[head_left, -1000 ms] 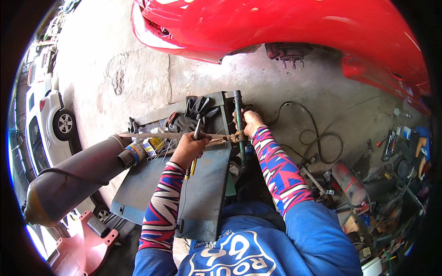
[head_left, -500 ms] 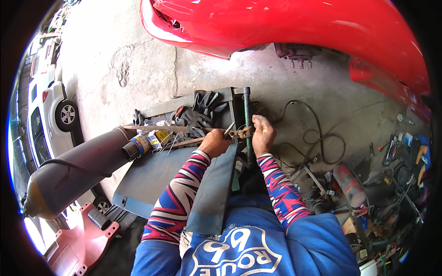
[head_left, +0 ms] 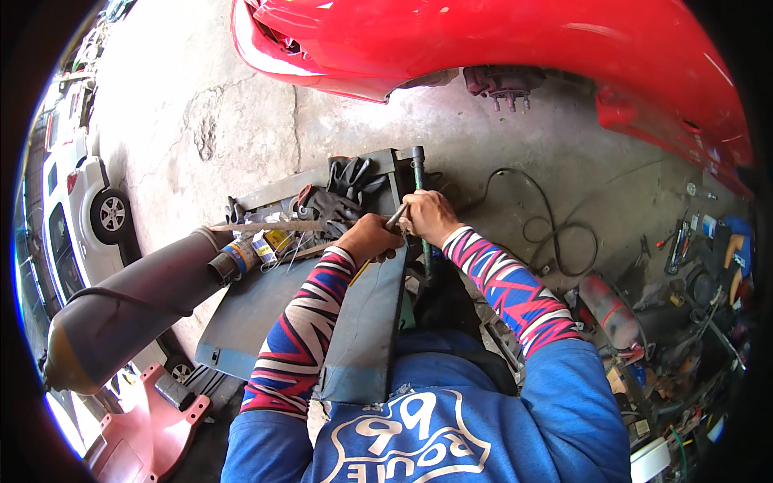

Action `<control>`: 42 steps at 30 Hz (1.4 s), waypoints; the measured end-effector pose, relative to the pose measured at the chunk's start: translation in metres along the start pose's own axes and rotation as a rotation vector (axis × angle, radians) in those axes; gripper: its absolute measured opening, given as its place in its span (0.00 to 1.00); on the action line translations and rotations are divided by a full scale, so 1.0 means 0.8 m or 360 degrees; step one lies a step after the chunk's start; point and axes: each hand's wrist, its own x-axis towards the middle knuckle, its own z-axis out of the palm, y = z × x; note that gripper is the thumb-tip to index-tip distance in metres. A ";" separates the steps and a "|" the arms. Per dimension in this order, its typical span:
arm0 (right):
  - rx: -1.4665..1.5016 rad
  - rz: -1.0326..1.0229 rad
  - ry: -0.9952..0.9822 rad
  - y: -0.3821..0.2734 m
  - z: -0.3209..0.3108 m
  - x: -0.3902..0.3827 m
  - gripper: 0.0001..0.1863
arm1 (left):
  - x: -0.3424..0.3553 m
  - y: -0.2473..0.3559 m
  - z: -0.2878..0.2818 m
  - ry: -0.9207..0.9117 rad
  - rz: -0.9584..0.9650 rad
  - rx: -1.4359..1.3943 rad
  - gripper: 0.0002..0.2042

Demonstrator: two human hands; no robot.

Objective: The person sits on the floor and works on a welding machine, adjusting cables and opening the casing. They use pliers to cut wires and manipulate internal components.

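My left hand (head_left: 368, 239) is closed round a slim grey metal piece (head_left: 395, 216) that slants up out of its fingers. A thin yellow stick (head_left: 360, 272) shows below that same hand. My right hand (head_left: 432, 216) meets the upper end of the metal piece, fingers bent and pressed together; what they pinch is hidden. Both hands are over the right end of a worn metal bench (head_left: 278, 187), beside an upright green pipe (head_left: 418, 171). Under my fingers, part of a tied brown binding (head_left: 407, 229) shows near the pipe.
Black gloves (head_left: 348, 179), a yellow box (head_left: 278, 240) and a can (head_left: 233, 262) lie on the bench. A large grey cylinder (head_left: 137, 302) is at the left. Beyond stands a red car body (head_left: 499, 36). A black cable (head_left: 547, 211) and tools (head_left: 681, 245) are on the floor at right.
My right hand has moved left from beyond the green pipe to the slim metal piece, and its fingers have closed in. The thin yellow stick has come into sight below my left hand.
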 end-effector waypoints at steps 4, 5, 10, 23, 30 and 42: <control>0.0077 0.0227 -0.0203 -0.006 0.006 0.011 0.06 | -0.008 0.005 -0.003 -0.0002 0.0086 0.0168 0.08; 0.0065 0.0173 -0.0139 -0.006 0.006 0.011 0.06 | -0.008 0.006 -0.004 0.0000 0.0100 0.0205 0.08; 0.0163 0.0173 -0.0077 -0.004 0.005 -0.001 0.06 | -0.004 0.006 -0.004 0.0067 0.0090 0.0312 0.09; 0.0041 0.0146 0.0277 -0.031 0.010 -0.059 0.12 | -0.009 0.002 0.010 0.0288 0.0023 0.0322 0.13; -0.0235 0.0327 0.0815 -0.056 0.056 -0.051 0.14 | 0.009 -0.014 0.014 0.0249 0.0020 0.0414 0.15; 0.0297 0.0442 0.0725 -0.070 0.049 -0.055 0.18 | 0.010 -0.012 0.020 0.0252 -0.0035 0.0450 0.16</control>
